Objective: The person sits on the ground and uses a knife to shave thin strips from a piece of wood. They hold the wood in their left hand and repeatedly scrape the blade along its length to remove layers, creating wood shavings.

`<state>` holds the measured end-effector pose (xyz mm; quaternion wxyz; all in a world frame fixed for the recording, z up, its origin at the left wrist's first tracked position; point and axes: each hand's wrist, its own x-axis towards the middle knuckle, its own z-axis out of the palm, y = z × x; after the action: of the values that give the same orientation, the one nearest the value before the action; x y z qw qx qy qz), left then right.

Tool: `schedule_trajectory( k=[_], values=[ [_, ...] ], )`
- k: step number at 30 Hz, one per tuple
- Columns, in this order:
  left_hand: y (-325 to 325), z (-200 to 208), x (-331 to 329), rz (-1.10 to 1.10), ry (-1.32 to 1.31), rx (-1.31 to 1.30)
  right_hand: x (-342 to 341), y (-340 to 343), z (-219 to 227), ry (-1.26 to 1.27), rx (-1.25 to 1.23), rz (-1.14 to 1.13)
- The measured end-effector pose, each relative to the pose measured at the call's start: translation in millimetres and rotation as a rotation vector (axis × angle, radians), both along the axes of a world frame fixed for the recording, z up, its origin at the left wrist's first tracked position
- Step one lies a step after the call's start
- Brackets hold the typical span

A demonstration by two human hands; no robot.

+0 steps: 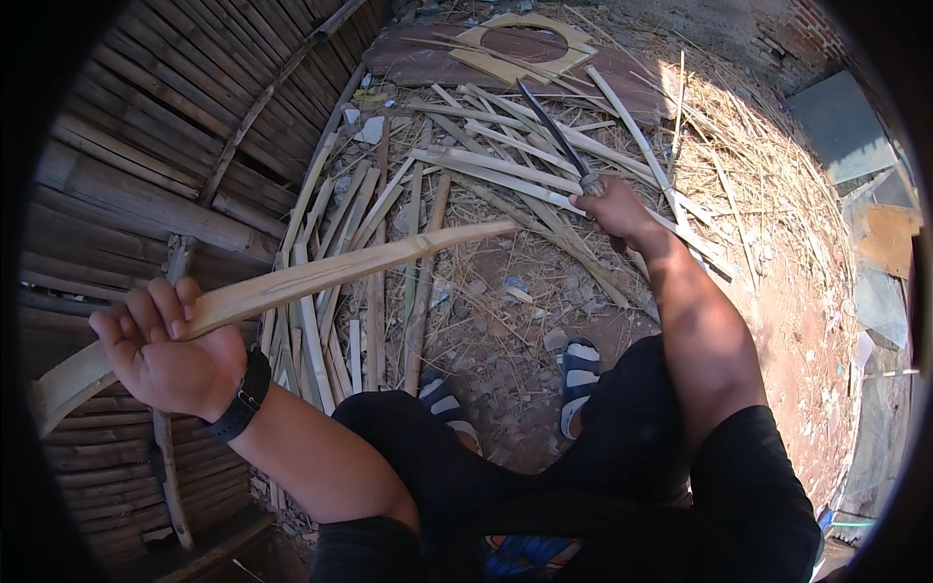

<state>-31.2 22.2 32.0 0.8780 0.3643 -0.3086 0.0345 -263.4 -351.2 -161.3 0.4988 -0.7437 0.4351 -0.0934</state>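
Observation:
My left hand (175, 350) is closed around a long, pale bamboo strip (330, 270), near its left end. The strip slants up to the right across the view, and its far tip lies in front of me, short of my right hand. My right hand (617, 214) grips the handle of a machete (552, 126), whose dark, narrow blade points forward and slightly left. Blade and strip are apart. Below the blade, split bamboo strips (505, 170) lie in a loose, crossing pile on the ground.
A bamboo slat wall (175, 146) rises close on my left. Ahead lies a brown board (418, 58) with a yellowish panel (466, 63) with a round cutout on it. Shavings (777, 194) cover the ground at right, beside grey slabs (841, 121). My sandalled feet (580, 374) are below.

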Motion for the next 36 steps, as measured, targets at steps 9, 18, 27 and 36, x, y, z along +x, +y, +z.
schedule_trajectory(
  k=[9, 18, 27, 36],
  values=[
    [-50.6, -24.2, -1.9, 0.178, 0.115, 0.028, 68.5, 171.5, 57.3, -0.34, 0.487, 0.294],
    [-53.3, -29.6, -2.3, 0.148, 0.18, 0.003, 87.5, 249.4, -46.9, -0.368, -0.105, 0.231],
    [-63.1, -25.8, -12.3, 0.201, 0.091, 0.054, 82.5, 242.8, -24.3, -0.342, -0.091, 0.224],
    [-65.0, -24.8, -19.4, 0.152, 0.104, 0.074, 77.9, 192.5, -79.6, -0.056, 0.273, 0.121]
  ],
)
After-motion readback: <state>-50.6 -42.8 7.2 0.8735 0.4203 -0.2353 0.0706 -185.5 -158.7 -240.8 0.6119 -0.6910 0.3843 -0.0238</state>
